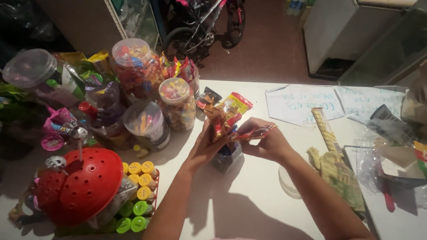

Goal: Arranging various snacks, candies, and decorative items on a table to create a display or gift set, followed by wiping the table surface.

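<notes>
At the middle of the white table (pixel 249 200), the left hand (pixel 208 144) curls around a bunch of bright sweet packets (pixel 227 111) standing in a small clear cup (pixel 226 156). The right hand (pixel 265 141) pinches a thin red wrapper (pixel 253 132) between closed fingertips, just beside the bunch. Sweet jars (pixel 177 103) stand to the left, and a red domed lollipop stand (pixel 82 184) sits nearer the table's edge.
</notes>
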